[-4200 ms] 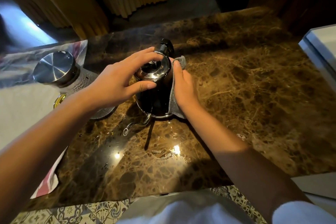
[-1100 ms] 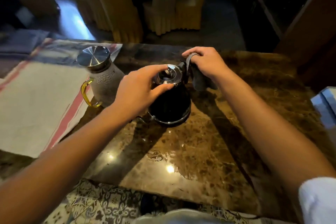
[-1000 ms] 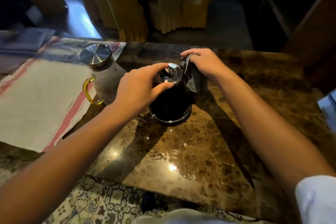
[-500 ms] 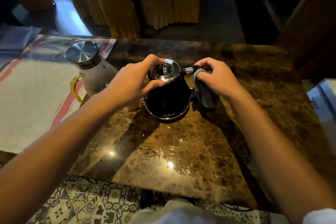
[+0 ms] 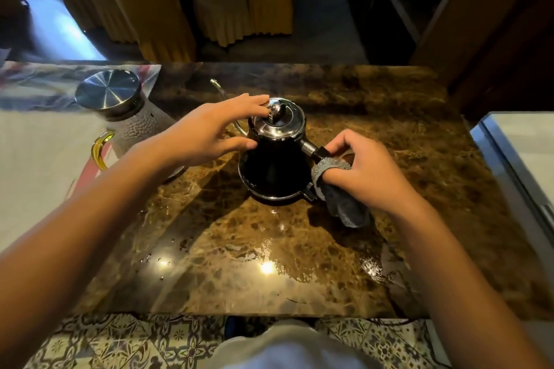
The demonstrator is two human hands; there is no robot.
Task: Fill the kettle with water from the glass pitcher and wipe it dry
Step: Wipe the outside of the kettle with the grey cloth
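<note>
The left hand's fingers [image 5: 254,105] lie fairly straight and close together, their tips resting on the far-left edge of the kettle's polished metal lid [image 5: 277,123], while the thumb reaches along the dark body just below the rim. The left hand [image 5: 207,132] thus steadies the kettle [image 5: 274,171] from above rather than curling round it. The right hand's fingers [image 5: 347,144] are curled, clamped on a grey cloth [image 5: 338,189] of nubbly, towel-like weave that wraps round the kettle's handle [image 5: 313,150]; the cloth's loose end hangs down to the tabletop on the near right of the kettle. The right hand [image 5: 365,171] sits just right of the kettle body.

The kettle stands upright near the middle of the tabletop [image 5: 389,117]. Its body is black, glossy and cone-shaped, widening to a chrome-ringed base; the domed lid carries a small rounded knob, and a thin curved gooseneck spout [image 5: 221,93] rises on the far-left side. The short handle stub is metal and black, angled toward the right.

The tabletop is polished brown marble, veined in gold, with bright glints and small water drops on its near part. To the left stands the glass pitcher [image 5: 141,129], with hammered, dimpled walls, a flat brushed-steel lid and an amber handle. It rests at the edge of a pale cloth mat [image 5: 33,165] with a red stripe. Fabric-covered yellow chairs [image 5: 239,0] stand beyond the far edge.
</note>
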